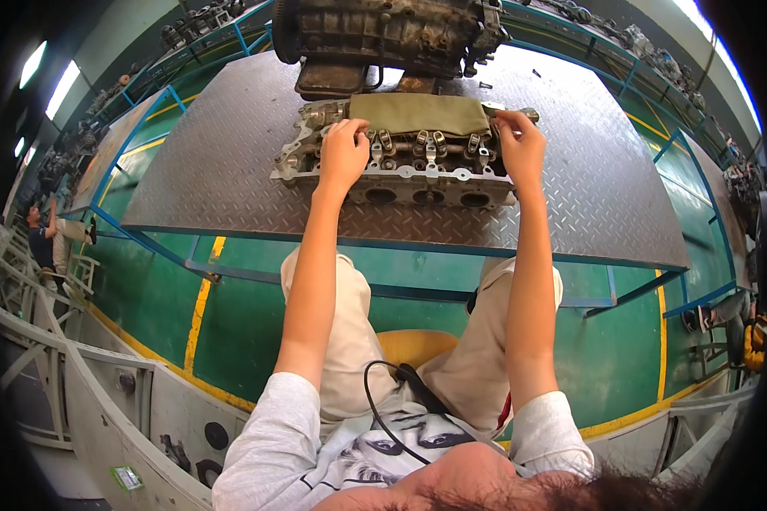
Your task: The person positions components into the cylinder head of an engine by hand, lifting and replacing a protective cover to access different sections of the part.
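On a tread-plate steel tabletop [204, 183], a seated person's left hand [345, 155] bends its fingers at the near-left corner of an olive cloth [419, 114]; whether they grip it cannot be told. The cloth covers the far side of a cylinder head [426, 175], which lies by the middle of the tabletop's near edge, rocker arms [439, 140] bared along the cloth's near side. Beyond, toward the far edge, sits a grimy gearbox [392, 34]. The right hand [522, 146] brings thumb and forefinger close together at the cloth's right end; any pinch is hidden. Good handling likely means light fingertips, even tension at both ends and fabric kept from snagging on the rocker arms.
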Motion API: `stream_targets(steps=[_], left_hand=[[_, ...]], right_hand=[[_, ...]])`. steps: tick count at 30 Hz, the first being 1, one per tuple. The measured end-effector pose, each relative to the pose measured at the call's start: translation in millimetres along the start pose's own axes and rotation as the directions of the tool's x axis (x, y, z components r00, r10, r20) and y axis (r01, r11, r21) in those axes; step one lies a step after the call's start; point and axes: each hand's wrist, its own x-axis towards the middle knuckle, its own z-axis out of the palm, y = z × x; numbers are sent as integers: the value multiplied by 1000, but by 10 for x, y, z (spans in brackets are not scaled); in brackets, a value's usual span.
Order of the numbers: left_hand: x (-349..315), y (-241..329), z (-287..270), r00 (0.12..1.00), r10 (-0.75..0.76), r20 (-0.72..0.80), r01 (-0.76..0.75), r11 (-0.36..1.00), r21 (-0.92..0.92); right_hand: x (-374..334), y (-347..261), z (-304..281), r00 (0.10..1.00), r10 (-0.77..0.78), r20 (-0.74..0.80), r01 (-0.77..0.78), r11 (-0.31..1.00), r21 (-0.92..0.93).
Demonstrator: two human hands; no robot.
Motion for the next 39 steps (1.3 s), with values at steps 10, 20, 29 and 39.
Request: stream_targets(steps=[10, 20, 29, 39], left_hand=[[-22, 76, 20, 998, -12, 59, 13, 1000, -5], [-25, 82, 39, 998, 2, 57, -1, 1000, -18], [-49, 69, 18, 986, 39, 160, -43, 999, 23], [-41, 52, 27, 988, 12, 154, -24, 997, 73]], right_hand=[[-74, 135, 27, 983, -86, 161, 134, 939, -316], [-137, 189, 173, 961, -214, 176, 270, 862, -429], [-156, 187, 215, 961, -211, 177, 269, 852, -450], [-148, 58, 316, 999, -42, -3, 34, 852, -522]])
